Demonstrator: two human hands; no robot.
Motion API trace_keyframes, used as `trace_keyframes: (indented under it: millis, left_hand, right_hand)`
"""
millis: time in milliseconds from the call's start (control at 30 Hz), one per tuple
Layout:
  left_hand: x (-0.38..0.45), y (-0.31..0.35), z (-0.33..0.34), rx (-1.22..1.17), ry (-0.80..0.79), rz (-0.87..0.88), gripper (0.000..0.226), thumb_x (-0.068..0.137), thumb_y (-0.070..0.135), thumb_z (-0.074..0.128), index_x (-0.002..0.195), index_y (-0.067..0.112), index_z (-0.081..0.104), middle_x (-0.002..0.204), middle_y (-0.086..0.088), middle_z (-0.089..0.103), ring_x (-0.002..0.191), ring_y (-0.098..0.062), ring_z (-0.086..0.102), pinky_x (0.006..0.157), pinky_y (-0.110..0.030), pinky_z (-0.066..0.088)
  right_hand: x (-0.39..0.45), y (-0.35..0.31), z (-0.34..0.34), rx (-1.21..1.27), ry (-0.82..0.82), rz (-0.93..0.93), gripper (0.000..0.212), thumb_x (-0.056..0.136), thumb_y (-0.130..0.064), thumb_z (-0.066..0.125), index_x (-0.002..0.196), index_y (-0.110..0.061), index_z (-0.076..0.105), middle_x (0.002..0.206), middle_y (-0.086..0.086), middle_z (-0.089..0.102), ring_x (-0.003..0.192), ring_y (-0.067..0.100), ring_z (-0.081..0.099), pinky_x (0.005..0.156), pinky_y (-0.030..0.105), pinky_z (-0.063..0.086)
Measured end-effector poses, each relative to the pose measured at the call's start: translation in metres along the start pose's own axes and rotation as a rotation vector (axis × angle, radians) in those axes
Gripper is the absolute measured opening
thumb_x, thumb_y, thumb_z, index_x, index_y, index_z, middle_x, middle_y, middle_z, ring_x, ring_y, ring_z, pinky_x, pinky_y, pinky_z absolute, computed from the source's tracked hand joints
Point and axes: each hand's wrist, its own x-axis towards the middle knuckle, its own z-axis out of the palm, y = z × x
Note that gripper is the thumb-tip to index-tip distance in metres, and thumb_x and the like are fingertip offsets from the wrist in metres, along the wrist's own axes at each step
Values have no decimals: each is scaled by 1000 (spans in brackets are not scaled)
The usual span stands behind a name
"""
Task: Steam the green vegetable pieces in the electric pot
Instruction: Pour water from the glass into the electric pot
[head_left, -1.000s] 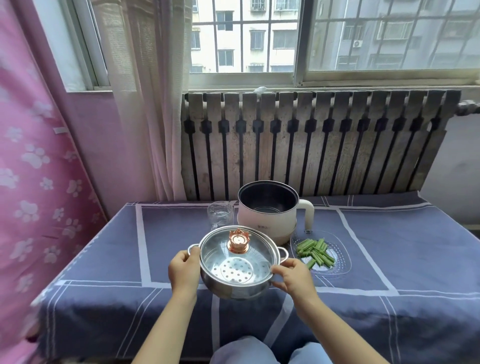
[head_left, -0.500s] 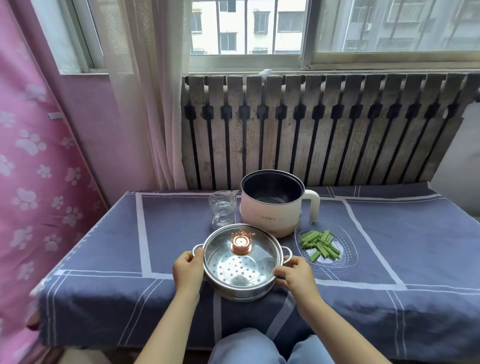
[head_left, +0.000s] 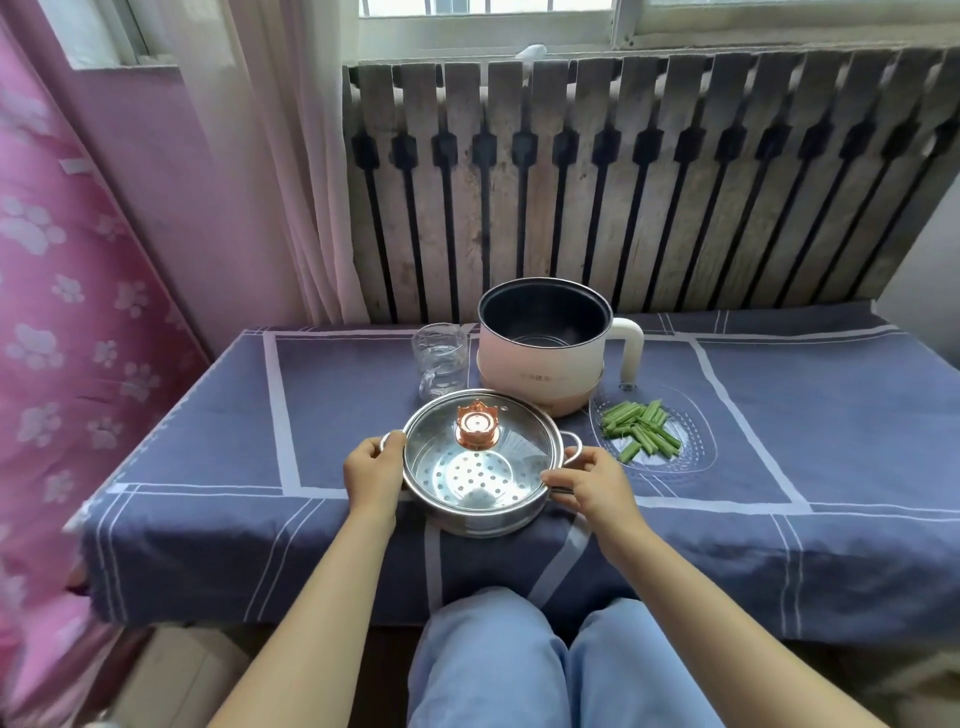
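A steel steamer basket (head_left: 480, 519) with a perforated bottom sits on the table near the front edge, covered by a glass lid with a copper knob (head_left: 476, 430). My left hand (head_left: 373, 473) grips its left handle and my right hand (head_left: 592, 486) holds its right handle. Behind it stands the cream electric pot (head_left: 543, 358), open, with a dark inside and its handle to the right. The green vegetable pieces (head_left: 641, 428) lie on a clear glass plate (head_left: 698, 441) to the right of the steamer.
A glass measuring cup (head_left: 440, 358) with some water stands left of the pot. The table (head_left: 831, 415) wears a blue-grey cloth with white lines. A slatted wooden radiator cover (head_left: 649, 182) runs behind, and pink curtains hang at the left.
The steamer basket with its lid has come down from a lifted, tilted hold to rest flat on the cloth. Both hands stay on its handles. The camera has tipped downward.
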Motion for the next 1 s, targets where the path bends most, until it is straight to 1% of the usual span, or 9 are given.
trace_keyframes:
  millis: [167,267,367,467,600,700,800,867,1000]
  left_hand:
    - [14,9,2,62,-17,-14,14,75,24,59,81,13,65,88,-7,67,80,-24,60,68,-33,52]
    - [28,24,7,184,-28,34,31,77,25,58,105,14,64,112,-10,66,101,-30,62,91,-46,51]
    - [38,40,18,331,-63,106,38,80,28,58,116,15,58,119,-10,62,105,-29,59,94,-44,48]
    - [47,49,34,447,-107,161,43,83,31,57,122,12,54,128,-10,56,110,-28,53,91,-34,43]
    - [59,53,49,605,-183,158,50,87,36,53,130,11,45,136,-12,49,123,-32,45,96,-38,38]
    - [66,55,56,644,-215,162,40,88,36,51,117,9,56,123,-15,57,115,-33,49,92,-37,40]
    - [72,54,58,659,-225,191,31,90,37,49,70,14,55,85,-13,56,81,-29,49,74,-33,38]
    - [79,51,58,660,-225,182,34,90,40,48,70,13,57,78,-11,56,77,-27,49,72,-33,37]
    - [85,47,56,626,-277,163,37,90,44,47,73,17,66,81,-3,64,84,-25,55,79,-35,42]
  right_hand:
    - [0,-4,-6,-123,-44,-14,27,76,-4,71,87,-16,49,95,9,62,87,27,63,73,39,55]
    - [4,-10,-11,-246,-28,-55,30,79,-12,69,102,-12,51,102,8,61,95,25,61,88,47,52]
    - [12,-22,-15,-341,29,-133,42,82,-19,66,120,-10,51,108,4,59,101,22,58,93,46,50]
    - [22,-39,-17,-371,80,-216,36,86,-23,61,117,-9,55,104,3,62,96,19,57,89,44,50]
    - [40,-57,-22,-344,131,-315,29,89,-23,55,114,-9,58,109,6,63,97,18,57,90,42,47]
    - [56,-66,-28,-343,182,-394,27,91,-20,50,115,-10,58,116,10,60,108,22,56,99,40,44]
    - [73,-72,-33,-387,248,-489,31,91,-10,46,120,-11,55,122,9,54,118,27,48,105,44,38]
    - [85,-74,-33,-438,296,-550,42,85,1,42,124,-13,52,122,0,51,120,28,42,106,39,34]
    - [108,-76,-31,-559,393,-521,62,77,10,36,137,-8,39,141,12,36,129,29,28,101,28,26]
